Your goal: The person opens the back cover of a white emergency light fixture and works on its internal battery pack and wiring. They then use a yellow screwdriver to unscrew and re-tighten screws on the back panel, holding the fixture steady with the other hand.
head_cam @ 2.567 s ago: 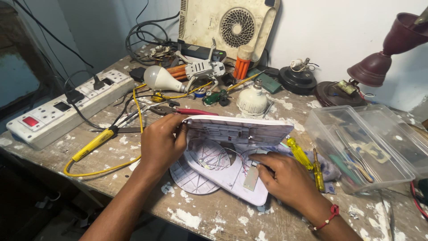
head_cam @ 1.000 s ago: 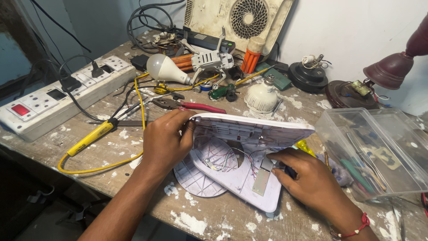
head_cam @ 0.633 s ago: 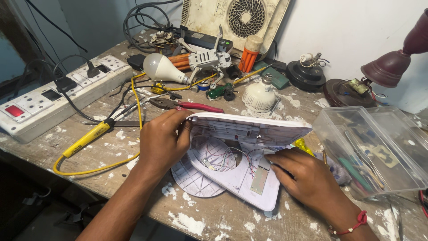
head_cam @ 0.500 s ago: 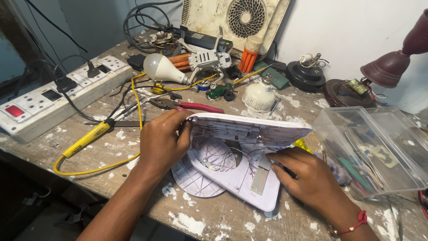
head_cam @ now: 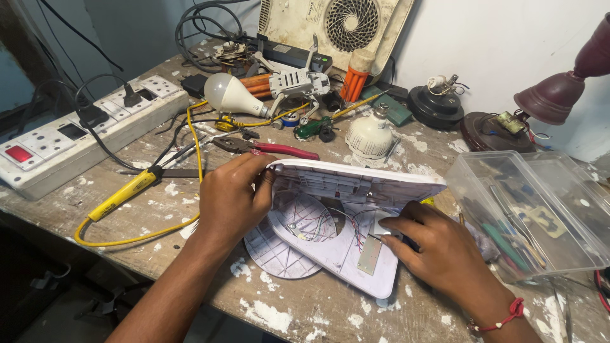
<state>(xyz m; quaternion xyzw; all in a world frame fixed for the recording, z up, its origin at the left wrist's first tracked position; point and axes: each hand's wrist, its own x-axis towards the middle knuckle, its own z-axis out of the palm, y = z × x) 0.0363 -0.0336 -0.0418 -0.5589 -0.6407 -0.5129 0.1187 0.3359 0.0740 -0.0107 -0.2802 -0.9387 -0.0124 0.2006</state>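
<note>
An opened white plastic housing (head_cam: pixel 346 184) lies in front of me on the paint-spattered workbench (head_cam: pixel 286 311). Its upper half is raised like a lid, and thin wires and a small metal plate show inside the lower half. My left hand (head_cam: pixel 230 200) grips the raised half at its left edge. Fingers of my right hand (head_cam: pixel 438 251) rest on the lower half beside the metal plate. A round white ribbed disc (head_cam: pixel 273 254) lies under the housing's near left corner.
A white power strip (head_cam: pixel 76 136) with plugs sits at the left, and a yellow-handled tool (head_cam: pixel 124 194) with a yellow cable lies close by. Red-handled pliers (head_cam: pixel 267 148), two white bulbs (head_cam: pixel 232 95), a small fan unit (head_cam: pixel 343 25) and a clear plastic box (head_cam: pixel 534 213) of tools surround the housing.
My left hand has kept holding the housing's upper half raised. My right hand has shifted slightly over the lower half near the metal plate. The view has moved a little closer.
</note>
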